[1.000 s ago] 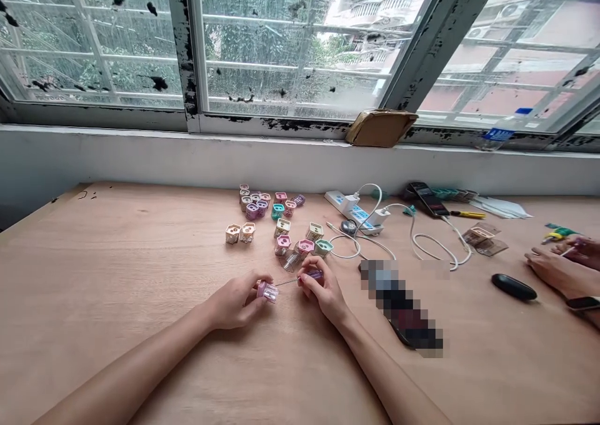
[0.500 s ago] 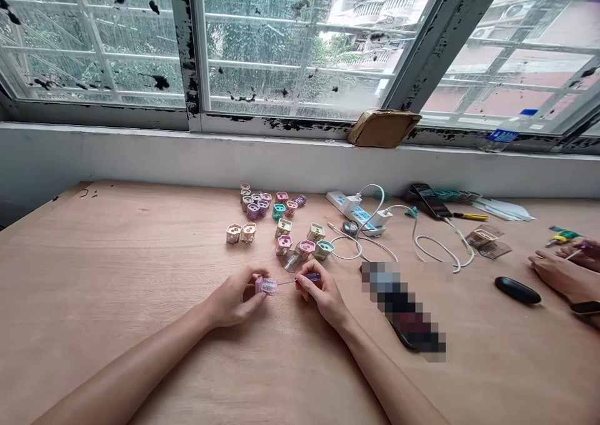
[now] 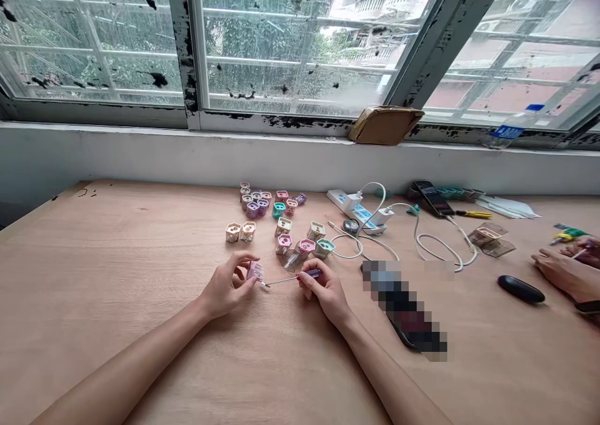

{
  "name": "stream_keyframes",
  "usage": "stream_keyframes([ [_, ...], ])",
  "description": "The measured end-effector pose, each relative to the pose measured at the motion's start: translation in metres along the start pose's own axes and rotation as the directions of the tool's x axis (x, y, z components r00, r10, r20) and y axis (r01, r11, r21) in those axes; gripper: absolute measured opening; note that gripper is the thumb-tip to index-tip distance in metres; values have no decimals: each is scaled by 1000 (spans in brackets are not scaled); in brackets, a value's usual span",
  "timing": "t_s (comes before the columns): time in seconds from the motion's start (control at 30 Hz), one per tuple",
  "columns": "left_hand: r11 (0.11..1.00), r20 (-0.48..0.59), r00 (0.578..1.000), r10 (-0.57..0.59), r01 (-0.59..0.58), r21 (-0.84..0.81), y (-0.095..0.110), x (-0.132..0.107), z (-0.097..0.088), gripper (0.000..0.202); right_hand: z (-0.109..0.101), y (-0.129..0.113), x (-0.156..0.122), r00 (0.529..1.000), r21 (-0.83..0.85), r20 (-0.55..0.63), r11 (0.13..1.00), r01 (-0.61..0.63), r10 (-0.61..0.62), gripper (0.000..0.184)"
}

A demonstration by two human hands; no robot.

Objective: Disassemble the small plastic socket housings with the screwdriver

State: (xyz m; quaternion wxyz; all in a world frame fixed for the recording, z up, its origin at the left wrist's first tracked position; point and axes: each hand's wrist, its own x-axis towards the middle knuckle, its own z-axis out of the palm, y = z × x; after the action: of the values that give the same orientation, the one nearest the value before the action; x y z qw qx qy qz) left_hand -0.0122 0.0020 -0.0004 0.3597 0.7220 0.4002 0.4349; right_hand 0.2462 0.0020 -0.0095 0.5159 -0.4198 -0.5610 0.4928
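And here's the action: a small pink see-through housing (image 3: 255, 271) is held up off the worktop (image 3: 117, 269), pinched in the fingers of the left hand (image 3: 224, 287). The right hand (image 3: 325, 292) is closed around the purple handle of a slim screwdriver (image 3: 287, 280), and its thin steel shaft runs straight across to the housing, the tip right at the lower corner, too small to call whether it's touching! Just behind the housing sits a clear plastic piece (image 3: 293, 260), and past that a whole spread of little hexagonal housings (image 3: 282, 227) in pink, teal, cream and lilac. Farther back and to the right of the housing, a white power strip (image 3: 356, 211) trails a white cable (image 3: 435, 245), with a phone (image 3: 434, 198) beyond it. Out to the right, there's a pixelated blurred object (image 3: 403, 306), then a black oval case (image 3: 521, 289), and well off at the edge, a co-worker's hands (image 3: 565, 274) are busy with a thin tool of their own.
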Motion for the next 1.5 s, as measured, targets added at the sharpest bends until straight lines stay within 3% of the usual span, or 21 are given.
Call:
stream_keyframes([
  [0.17, 994, 57, 998, -32, 37, -99, -1, -1, 0, 34, -4, 5, -2, 996, 98, -59, 993, 72, -66, 30],
  [0.37, 998, 160, 987, 2, 7, -58, -3, -2, 0, 37, -4, 4, -4, 984, 230, -164, 968, 100, -62, 33],
  [0.83, 999, 212, 977, -18, 11, 34, -6, -4, 2, 40, 6, -4, -9, 994, 127, -71, 988, 92, -83, 31],
  [1.23, 977, 224, 956, 190, -208, 57, 2, 1, 1, 27, 4, -7, -9, 994, 60, -35, 992, 107, -105, 31],
  [1.5, 958, 235, 945, 229, -261, 115, 3, 0, 0, 18, 5, -12, -11, 995, 32, -35, 995, 99, -98, 35],
])
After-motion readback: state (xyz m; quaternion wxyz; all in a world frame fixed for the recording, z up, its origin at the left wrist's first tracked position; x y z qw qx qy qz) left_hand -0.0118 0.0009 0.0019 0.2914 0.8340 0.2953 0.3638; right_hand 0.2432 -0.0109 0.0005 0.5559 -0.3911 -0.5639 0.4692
